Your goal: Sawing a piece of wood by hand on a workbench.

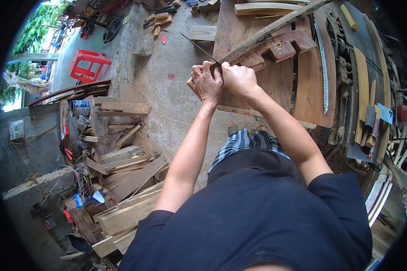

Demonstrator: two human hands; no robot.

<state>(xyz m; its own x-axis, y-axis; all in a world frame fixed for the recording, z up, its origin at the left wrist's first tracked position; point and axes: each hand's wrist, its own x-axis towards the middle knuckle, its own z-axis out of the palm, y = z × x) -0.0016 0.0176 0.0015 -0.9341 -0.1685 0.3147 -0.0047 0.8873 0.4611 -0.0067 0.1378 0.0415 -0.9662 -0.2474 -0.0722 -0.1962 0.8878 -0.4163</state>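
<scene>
Wood strip (276, 30) is angled over the tabletop (276, 88), past a notched block (298, 43). Its near end is apparently clenched in the right hand (238, 78), probably for steadiness; left hand (208, 84) is curled alongside, grip can't be told. Thin rod (196, 45) juts out. Concrete floor (167, 101) is strewn with offcuts (126, 107); red stool (88, 60) is parked left.

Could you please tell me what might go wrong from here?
The left hand and right hand are close together beside the thin dark tool, so a slip might injure either. No clamp shows on the long wooden strip, so it could shift. If dropped, the tool might also strike the foot on the floor.
</scene>
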